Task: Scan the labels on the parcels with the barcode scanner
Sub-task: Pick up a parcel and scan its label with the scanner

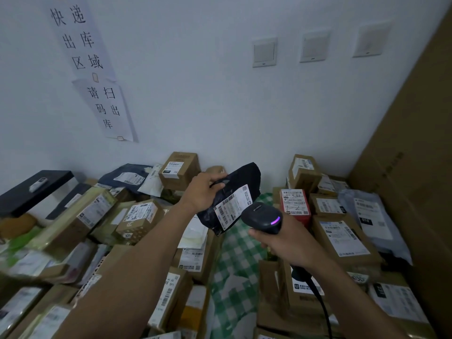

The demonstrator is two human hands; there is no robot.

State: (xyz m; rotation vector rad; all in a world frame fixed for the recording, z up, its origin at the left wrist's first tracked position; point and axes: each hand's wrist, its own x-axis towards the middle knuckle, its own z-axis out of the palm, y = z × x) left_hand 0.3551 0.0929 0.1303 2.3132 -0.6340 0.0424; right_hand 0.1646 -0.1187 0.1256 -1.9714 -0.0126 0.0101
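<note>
Centre-scene, over the green checked cloth (234, 265): your left hand (204, 189) grips the black poly-bag parcel (247, 174) at its far-left edge. Fingers are curled into the crumpled plastic, and the bag is held up off the pile, tilted. Its white label (233, 207) faces you, barcodes showing.

Your right hand (286, 245) is wrapped round the handle of the barcode scanner (263, 217). Scanner head sits just beside the label's near-right corner; can't tell if it touches. Purple light is lit on the back of the head. Trigger finger is hidden. Black cable (322, 307) runs from the handle base toward the near edge.

Left of the cloth, cardboard boxes (137, 216) and mailers are piled up. To the right are more boxes, with a red parcel (294, 204) just beyond the scanner. On the far wall are paper signs (80, 37) and three switch plates (264, 52).
</note>
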